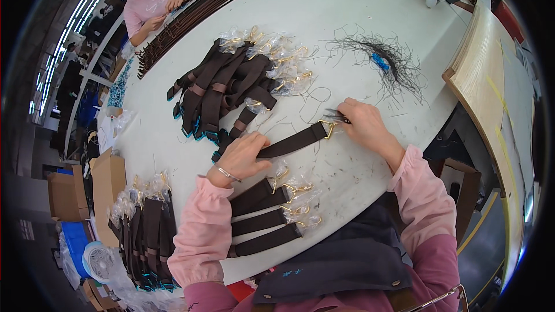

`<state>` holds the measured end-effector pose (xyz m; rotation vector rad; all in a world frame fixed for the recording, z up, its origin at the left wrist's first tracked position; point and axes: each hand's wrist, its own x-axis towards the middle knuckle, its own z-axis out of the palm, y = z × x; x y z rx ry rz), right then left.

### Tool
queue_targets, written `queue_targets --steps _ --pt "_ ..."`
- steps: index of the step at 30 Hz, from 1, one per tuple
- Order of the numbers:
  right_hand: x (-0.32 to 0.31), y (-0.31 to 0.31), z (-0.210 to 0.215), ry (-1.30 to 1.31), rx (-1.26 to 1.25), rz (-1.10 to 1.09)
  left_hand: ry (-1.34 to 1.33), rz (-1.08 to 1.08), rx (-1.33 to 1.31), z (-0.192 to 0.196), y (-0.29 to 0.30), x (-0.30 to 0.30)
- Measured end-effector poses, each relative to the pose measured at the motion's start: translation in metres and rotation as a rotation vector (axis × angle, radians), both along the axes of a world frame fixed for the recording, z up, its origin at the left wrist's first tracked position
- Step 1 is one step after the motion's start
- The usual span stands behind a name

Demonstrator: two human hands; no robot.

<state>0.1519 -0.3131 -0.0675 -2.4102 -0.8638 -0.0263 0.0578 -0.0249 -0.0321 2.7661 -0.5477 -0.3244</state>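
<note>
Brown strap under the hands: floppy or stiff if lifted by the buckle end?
Probably floppy: the brown strap lies flat on the table, pinned by the left hand. Its gold buckle, by the right hand, likely makes that end heavier. Flat, so unlikely to roll.

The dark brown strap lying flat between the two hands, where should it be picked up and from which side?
Likely best at the bare middle of the dark brown strap, pinching across its width from above. It lies flat on the table; the left hand presses its near end, and the right hand works with small scissors at the gold buckle.
</note>
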Motion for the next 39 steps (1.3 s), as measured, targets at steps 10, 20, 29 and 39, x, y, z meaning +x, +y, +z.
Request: queue_targets --steps 10,20,29,39 --pt "0.017 0.005 0.022 0.703 0.146 -0.045 0.1 0.278 -0.351 0.061 0.034 -0.028" --pt "-0.021 0.048 0.011 0.001 0.157 0.108 0.111 0.4 0.167 -0.008 0.052 -0.054" --pt "-0.012 0.041 0.009 0.422 0.057 0.059 -0.386 0.165 0.347 0.007 0.025 -0.048" --pt "-0.005 0.05 0.011 0.257 -0.037 0.119 -0.319 0.108 -0.085 -0.037 -0.038 0.011"
